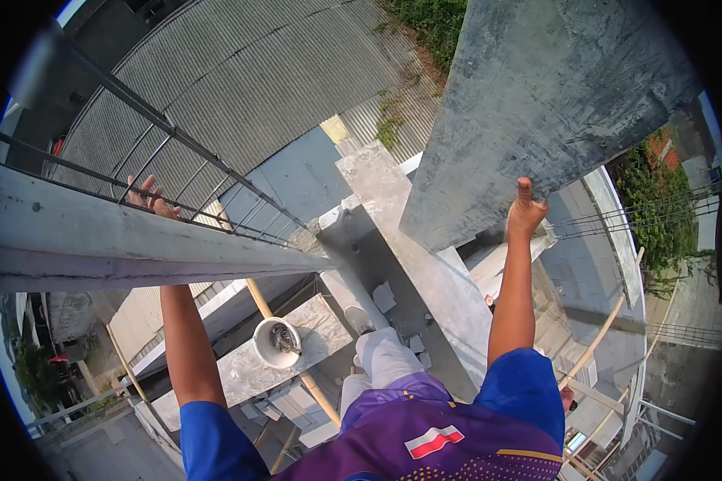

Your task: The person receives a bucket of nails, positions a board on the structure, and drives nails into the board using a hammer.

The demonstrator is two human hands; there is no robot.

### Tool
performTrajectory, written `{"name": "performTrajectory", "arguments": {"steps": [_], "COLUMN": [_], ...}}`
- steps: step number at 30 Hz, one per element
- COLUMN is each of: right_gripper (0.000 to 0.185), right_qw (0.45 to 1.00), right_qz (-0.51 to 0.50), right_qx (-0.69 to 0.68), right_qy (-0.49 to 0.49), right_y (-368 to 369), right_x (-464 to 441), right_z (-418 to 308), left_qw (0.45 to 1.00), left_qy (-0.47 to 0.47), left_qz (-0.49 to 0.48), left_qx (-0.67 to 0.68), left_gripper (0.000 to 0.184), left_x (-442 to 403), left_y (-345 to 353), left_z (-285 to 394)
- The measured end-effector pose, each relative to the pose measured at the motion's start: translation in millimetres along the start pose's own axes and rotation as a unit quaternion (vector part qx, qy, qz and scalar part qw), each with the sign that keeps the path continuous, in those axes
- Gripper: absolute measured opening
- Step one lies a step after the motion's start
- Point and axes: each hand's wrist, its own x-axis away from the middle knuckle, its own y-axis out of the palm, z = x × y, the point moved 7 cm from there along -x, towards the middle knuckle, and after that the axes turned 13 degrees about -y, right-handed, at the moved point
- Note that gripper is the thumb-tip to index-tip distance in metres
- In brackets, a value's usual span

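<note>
My left arm passes behind a long, pale grey formwork panel [136, 228]. On the panel's far side, my left hand [151, 197] shows in part among the thin bars of a rebar cage [176, 136]. Its fingers are apart and slightly bent; whether they touch the bars or the panel is unclear. My right hand [527, 212] grips the lower edge of a wide, stained grey board [549, 88]. The thumb points up against the board's near face, while the other fingers are mostly hidden.
Below me, a white bucket [277, 343] stands on a plank platform [326, 321] beside a bamboo pole [319, 398]. A concrete ledge [409, 212] runs under the board. Corrugated roofs [297, 72] lie far below. Broken block pieces [383, 297] litter the floor; wires [642, 216] cross at right.
</note>
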Motion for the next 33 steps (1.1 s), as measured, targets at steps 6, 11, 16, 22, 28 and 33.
{"name": "performTrajectory", "arguments": {"steps": [6, 11, 16, 22, 28, 33], "right_gripper": [0.070, 0.070, 0.066, 0.055, 0.053, 0.069], "right_qw": [0.999, 0.999, 0.997, 0.987, 0.965, 0.948], "right_qz": [-0.002, -0.028, -0.055, -0.043, -0.032, -0.101], "right_qx": [-0.035, -0.023, 0.001, -0.151, -0.258, -0.300], "right_qy": [-0.012, -0.010, -0.052, -0.007, -0.004, 0.032], "right_y": [4.3, 2.2, 0.7, 10.7, 18.1, 36.1], "right_x": [-0.2, -0.2, 4.1, 0.5, -20.1, -41.5], "right_z": [-6.3, 5.9, 4.1, -2.4, 17.1, 49.9], "left_qw": [0.999, 1.000, 1.000, 1.000, 1.000, 0.985], "left_qy": [-0.013, -0.003, -0.001, 0.004, 0.017, 0.049], "left_qz": [-0.013, -0.011, -0.006, 0.018, 0.020, 0.116], "left_qx": [0.034, 0.025, 0.022, 0.009, -0.006, -0.115], "left_gripper": [0.069, 0.069, 0.069, 0.069, 0.068, 0.064], "left_x": [-12.9, -15.6, -9.3, -0.7, 20.3, 20.7], "left_y": [9.3, 17.1, 17.4, 14.9, 17.3, 6.4], "left_z": [-3.9, 2.8, 4.7, 8.3, 29.8, 29.1]}}
